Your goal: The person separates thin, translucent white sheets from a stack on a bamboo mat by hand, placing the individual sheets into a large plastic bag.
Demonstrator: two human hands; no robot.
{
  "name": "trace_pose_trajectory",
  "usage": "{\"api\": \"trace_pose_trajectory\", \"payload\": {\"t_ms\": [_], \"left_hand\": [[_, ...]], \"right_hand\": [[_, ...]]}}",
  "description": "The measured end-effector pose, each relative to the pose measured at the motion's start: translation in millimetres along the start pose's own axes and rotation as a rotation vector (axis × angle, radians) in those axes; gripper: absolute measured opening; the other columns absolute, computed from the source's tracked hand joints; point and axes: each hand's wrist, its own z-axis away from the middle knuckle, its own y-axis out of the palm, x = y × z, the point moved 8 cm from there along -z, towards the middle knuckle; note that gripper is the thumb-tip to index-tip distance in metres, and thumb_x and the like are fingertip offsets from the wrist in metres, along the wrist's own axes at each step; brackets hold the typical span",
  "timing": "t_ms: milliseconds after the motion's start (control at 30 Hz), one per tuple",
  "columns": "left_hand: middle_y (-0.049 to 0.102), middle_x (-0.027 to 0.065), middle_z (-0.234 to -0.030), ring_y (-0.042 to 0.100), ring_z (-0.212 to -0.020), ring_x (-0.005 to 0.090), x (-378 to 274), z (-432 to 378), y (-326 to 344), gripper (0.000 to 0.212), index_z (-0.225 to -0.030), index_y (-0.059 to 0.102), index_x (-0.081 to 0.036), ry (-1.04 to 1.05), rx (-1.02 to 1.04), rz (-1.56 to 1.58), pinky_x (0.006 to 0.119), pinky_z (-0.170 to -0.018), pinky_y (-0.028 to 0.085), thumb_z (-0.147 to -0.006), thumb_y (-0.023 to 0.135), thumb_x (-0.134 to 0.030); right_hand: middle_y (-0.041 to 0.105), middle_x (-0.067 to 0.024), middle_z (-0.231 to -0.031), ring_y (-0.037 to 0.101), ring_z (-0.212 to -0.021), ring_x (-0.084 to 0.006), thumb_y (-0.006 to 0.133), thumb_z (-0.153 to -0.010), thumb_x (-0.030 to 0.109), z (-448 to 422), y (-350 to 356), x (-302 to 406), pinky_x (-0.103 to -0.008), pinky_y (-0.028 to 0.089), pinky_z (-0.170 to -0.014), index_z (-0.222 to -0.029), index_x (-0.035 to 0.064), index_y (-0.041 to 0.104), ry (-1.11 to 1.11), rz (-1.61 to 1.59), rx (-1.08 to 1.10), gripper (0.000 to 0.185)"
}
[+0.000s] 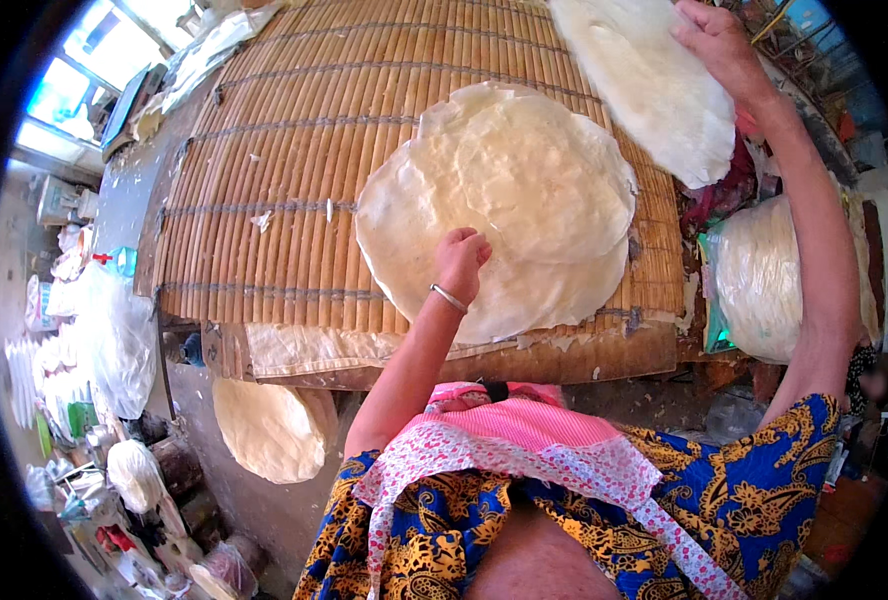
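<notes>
Thin, round, cream-coloured sheets of flatbread (534, 180) lie stacked on a bamboo slat mat (286, 172) in front of me. Over the stack's near left part is my left hand (465, 259), its fingers curled in and a metal bangle on the wrist. Nothing shows between those fingers. At the upper right, my right hand (714, 41) grips the outer edge of a large whitish sheet (654, 97). That sheet spans the mat's right edge and looks tilted; its far end is cut off by the frame. The right fingertips are partly hidden.
A plastic-wrapped round bundle (759, 277) stands right of the mat. Below the table's front edge (444, 375), more round sheets (271, 427) sit at the left. Plastic bags (117, 345) and clutter line the left side. White scraps dot the mat.
</notes>
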Motion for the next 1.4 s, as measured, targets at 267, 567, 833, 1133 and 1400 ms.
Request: {"api": "trace_pose_trajectory", "payload": {"t_ms": [267,567,833,1133,1400], "left_hand": [[0.058,0.0095,-0.075,0.059,-0.069,0.0166,7,-25,22,0.014,-0.081,0.059,0.005,0.387,0.182,-0.553,0.027,-0.062,0.050,-0.074,0.064,-0.006],[0.055,0.0068,-0.073,0.055,-0.064,0.0194,37,-34,38,0.006,-0.077,0.051,-0.004,-0.212,0.101,0.225,0.028,-0.059,0.046,-0.081,0.049,-0.007],[0.056,0.0056,-0.076,0.055,-0.071,0.0168,20,-22,75,0.012,-0.091,0.049,-0.007,-0.239,0.223,0.260,0.026,-0.060,0.044,-0.080,0.050,-0.010],[0.056,0.0087,-0.083,0.054,-0.075,0.0168,-42,-3,-17,0.032,-0.101,0.052,0.001,0.486,-0.126,-0.486,0.027,-0.066,0.044,-0.069,0.055,-0.003],[0.055,0.0124,-0.087,0.053,-0.078,0.0209,-113,73,-132,0.047,-0.106,0.046,0.001,0.659,-0.704,-0.957,0.032,-0.068,0.043,-0.064,0.064,-0.004]], "right_hand": [[0.053,-0.0162,-0.068,0.054,-0.065,-0.0339,0.043,-0.069,0.009,137,207,-22,-0.0408,0.043,-0.054,-0.077,0.0070,0.053,-0.357,0.126,-0.009,0.013],[0.054,-0.0144,-0.102,0.052,-0.097,-0.0308,0.055,-0.065,0.001,214,297,-44,-0.0380,0.044,-0.078,-0.092,0.0009,0.053,-0.085,0.138,0.163,0.027],[0.054,-0.0154,-0.102,0.052,-0.095,-0.0336,0.058,-0.069,0.010,202,272,-31,-0.0388,0.045,-0.074,-0.100,0.0027,0.047,0.013,0.149,0.143,0.033],[0.059,-0.0155,-0.066,0.058,-0.062,-0.0270,0.054,-0.074,0.013,150,230,-135,-0.0378,0.046,-0.056,-0.081,0.0021,0.058,0.217,-0.170,0.147,0.013],[0.054,-0.0198,-0.068,0.054,-0.065,-0.0328,0.050,-0.076,0.014,52,124,-8,-0.0378,0.045,-0.064,-0.081,-0.0004,0.057,-0.268,0.204,0.210,0.017]]}}
